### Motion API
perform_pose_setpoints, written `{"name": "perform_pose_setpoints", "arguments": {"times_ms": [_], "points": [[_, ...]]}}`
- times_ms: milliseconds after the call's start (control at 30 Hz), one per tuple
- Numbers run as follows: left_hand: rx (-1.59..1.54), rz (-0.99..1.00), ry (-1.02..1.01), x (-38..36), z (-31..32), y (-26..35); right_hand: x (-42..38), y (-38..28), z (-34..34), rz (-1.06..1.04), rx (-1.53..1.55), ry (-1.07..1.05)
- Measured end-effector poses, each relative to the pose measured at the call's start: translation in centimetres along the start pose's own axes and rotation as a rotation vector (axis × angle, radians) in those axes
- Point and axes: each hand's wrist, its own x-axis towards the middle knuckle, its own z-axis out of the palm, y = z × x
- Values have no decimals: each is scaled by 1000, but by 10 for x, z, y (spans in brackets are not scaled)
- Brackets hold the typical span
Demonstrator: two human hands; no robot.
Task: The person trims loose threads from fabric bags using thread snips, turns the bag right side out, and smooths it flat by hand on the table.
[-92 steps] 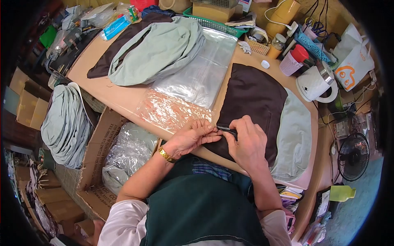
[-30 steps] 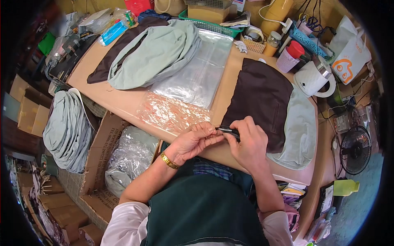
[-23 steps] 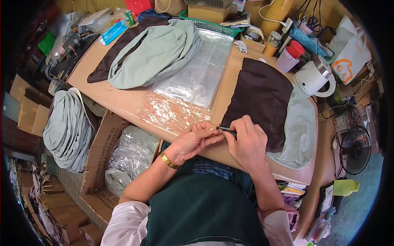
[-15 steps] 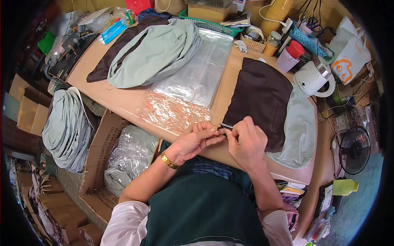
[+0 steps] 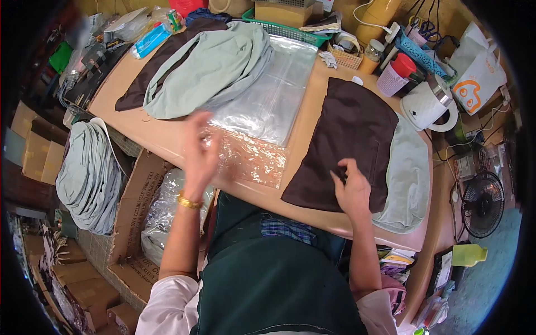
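Note:
My left hand (image 5: pixel 201 153), blurred by motion, hovers above the near left edge of the clear plastic bags (image 5: pixel 254 159), fingers apart and nothing seen in them. My right hand (image 5: pixel 353 188) is over the dark brown fabric piece (image 5: pixel 349 131), its fingers closed around a small dark pointed tool (image 5: pixel 338 175), mostly hidden by the fingers. Under the brown piece, a pale grey-green fabric piece (image 5: pixel 410 178) sticks out on the right. More pale green fabric (image 5: pixel 209 72) lies bunched at the back left, on top of another dark brown piece (image 5: pixel 137 84).
A cardboard box (image 5: pixel 131 218) holding plastic-wrapped goods stands below the table's left edge, beside a stack of grey-green fabric (image 5: pixel 92 176). Along the back right are a white kettle (image 5: pixel 427 106), a lilac cup (image 5: pixel 391 82) and a blue basket (image 5: pixel 419 53). A black fan (image 5: pixel 483 204) stands farther right.
My hands have parted from where they met at the table's front edge. The left has swung left and away from me; the right has shifted right, over the brown fabric.

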Motion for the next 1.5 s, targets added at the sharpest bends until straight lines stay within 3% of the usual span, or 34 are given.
{"name": "perform_pose_setpoints", "arguments": {"times_ms": [33, 67, 133, 167, 200, 267, 333, 400, 467, 533, 667, 767, 867, 1000, 1100, 1167, 1200, 1267, 1333, 1433, 1500], "points": [[-279, -111, -158, -5, 21, 4, 10, -6, -4, 13, 12, 12], [-322, -291, -304, -11, 40, 29, 22, -10, -3, 16, 11, 12], [-146, -323, -543, -22, 77, 55, 46, -20, 0, -26, 111, 161], [-105, -32, -457, -38, 112, 37, 55, -24, 6, -21, 108, 165], [-109, -27, -460, -38, 120, 45, 63, -26, 18, 14, 22, 160], [164, -126, -714, -37, 128, 58, 72, -19, 47, 27, -148, 46], [111, -37, -667, -37, 122, 45, 69, -5, 61, -81, -114, 62], [-18, -75, -947, -24, 96, 39, 67, 5, 62, -68, -19, 128], [-52, -272, -885, -17, 62, 36, 66, 11, 64, -52, 81, 190], [69, -189, -626, -17, 39, 12, 69, 15, 66, -62, 286, 360], [132, -392, -459, -2, 26, 9, 69, 12, 62, 20, 332, 315], [-303, -416, -543, -17, 68, 43, 69, 14, 63, -8, 387, 346], [-341, -261, -627, -40, 125, 34, 68, 13, 60, 17, 382, 341], [-125, -251, -854, -24, 121, 55, 69, 17, 61, 54, 395, 353], [31, -125, -795, -25, 92, 47, 73, 23, 65, 13, 367, 433], [-202, -270, -684, -25, 68, 31, 83, 37, 69, 126, 514, 540], [-195, -271, -686, -24, 60, 24, 84, 37, 67, 129, 521, 539], [-256, -491, -757, -24, 50, 11, 86, 35, 64, 190, 556, 537], [-282, -486, -728, -33, 65, 20, 85, 34, 67, 175, 582, 539], [-333, -230, -562, -41, 106, 43, 85, 37, 68, 144, 598, 551], [-321, -213, -513, -38, 133, 43, 83, 36, 69, 102, 644, 541]]}}
